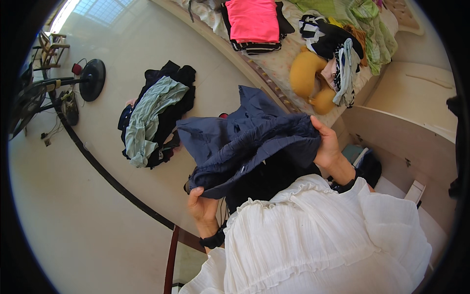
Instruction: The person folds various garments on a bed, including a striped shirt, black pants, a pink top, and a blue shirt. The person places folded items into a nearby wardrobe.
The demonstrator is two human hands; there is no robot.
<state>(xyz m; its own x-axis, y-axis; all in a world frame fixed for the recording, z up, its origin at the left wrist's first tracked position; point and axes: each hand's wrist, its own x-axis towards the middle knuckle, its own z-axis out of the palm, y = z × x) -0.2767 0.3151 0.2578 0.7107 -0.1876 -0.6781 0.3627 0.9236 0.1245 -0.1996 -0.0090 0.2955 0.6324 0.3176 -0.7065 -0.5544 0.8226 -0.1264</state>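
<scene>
A pair of navy blue shorts [230, 142] is stretched between my two hands in front of my body. The gathered elastic waistband faces me, and the two legs spread away toward the bed and the floor. My left hand [201, 208] grips the left end of the waistband, thumb on top. At the other end, my right hand [327, 143] pinches the waistband, its thumb showing and the other fingers mostly behind the cloth. Both wrists wear black bands.
On the floor lies a heap of dark clothes with a pale green garment [155, 115] on top. The bed holds a folded pink garment [252, 20] on a stack, a yellow plush toy [306, 73] and loose clothes. A fan [92, 80] stands left; an open cabinet [401, 132] is at right.
</scene>
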